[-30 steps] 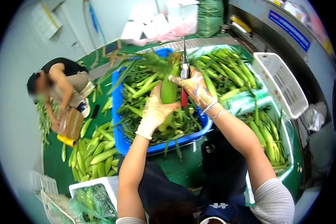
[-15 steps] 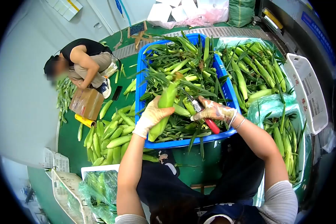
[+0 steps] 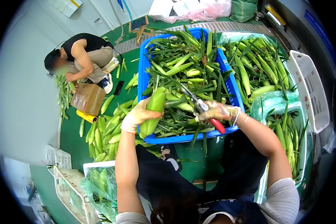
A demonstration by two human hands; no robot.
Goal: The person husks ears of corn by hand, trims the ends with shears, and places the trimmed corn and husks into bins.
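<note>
My left hand [image 3: 135, 116], in a pale glove, is wrapped round a green ear of corn [image 3: 154, 112] held upright over the near left rim of a blue crate [image 3: 183, 139]. A pair of pruning shears [image 3: 198, 103] with a red handle is gripped in my gloved right hand [image 3: 217, 112]. The blades point up and left, apart from the ear. Cut leaves and husk pieces [image 3: 183, 67] heap up in the crate beneath both hands.
Husked-in corn ears [image 3: 106, 136] lie piled on the green floor at left. Lined boxes of corn [image 3: 257, 67] stand at right beside a white basket [image 3: 309, 91]. A person [image 3: 84, 59] crouches at upper left by a cardboard box [image 3: 87, 99]. A bag-lined box [image 3: 100, 186] is near left.
My left hand has moved slightly left and down with the ear, whose brownish tip no longer shows. The shears have shifted right, away from it. The crouching person's hands have risen.
</note>
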